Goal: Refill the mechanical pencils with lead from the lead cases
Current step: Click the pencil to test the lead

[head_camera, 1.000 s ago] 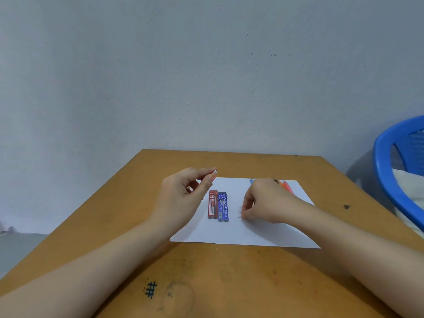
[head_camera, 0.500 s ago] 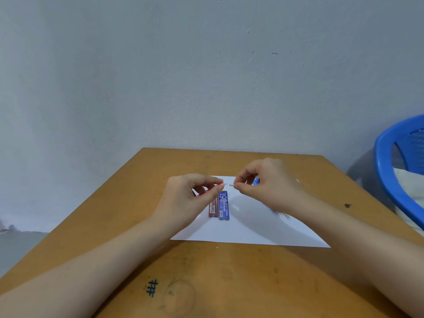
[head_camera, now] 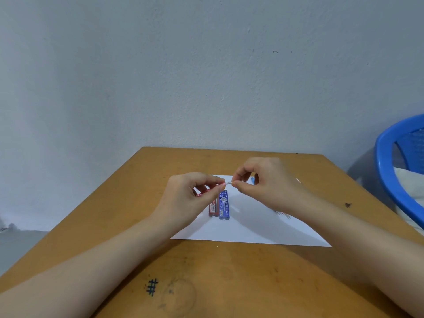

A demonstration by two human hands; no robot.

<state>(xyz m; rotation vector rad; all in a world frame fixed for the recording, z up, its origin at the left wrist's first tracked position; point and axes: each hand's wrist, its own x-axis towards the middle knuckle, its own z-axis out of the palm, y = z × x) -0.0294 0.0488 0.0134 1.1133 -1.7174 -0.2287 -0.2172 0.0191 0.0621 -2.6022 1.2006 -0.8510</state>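
A slim pinkish-red mechanical pencil (head_camera: 203, 193) lies in the curled left hand (head_camera: 188, 199), mostly hidden, with only a short stretch of its barrel showing between the fingers. Its small white end piece (head_camera: 228, 182) sticks out past the left thumb and forefinger. The right hand (head_camera: 268, 183) pinches that piece between thumb and forefinger, so the two hands meet tip to tip, raised a little above the sheet. Just below the meeting fingertips two flat, oblong lead cases lie side by side, touching. The blue lead case (head_camera: 224, 204) carries a large "05" and the words "PENCIL LEAD" running along its length. The red lead case (head_camera: 213, 208) sits under the left hand's fingers, and its print is too small to read. A glimpse of a blue pencil (head_camera: 252, 179) shows behind the right hand's knuckles, and some thin coloured streaks (head_camera: 283, 215) peek out under the right wrist, too blurred to name. All of this rests on a smooth white paper sheet (head_camera: 252, 232) spread beneath both hands. The sheet lies on an ochre wooden bench (head_camera: 128, 203), matte and scuffed. Near the left forearm the bench bears an inked "#" mark (head_camera: 152, 287) beside a faint round stain (head_camera: 179, 299). Out beyond the right forearm curves a glossy blue plastic frame (head_camera: 387, 171).
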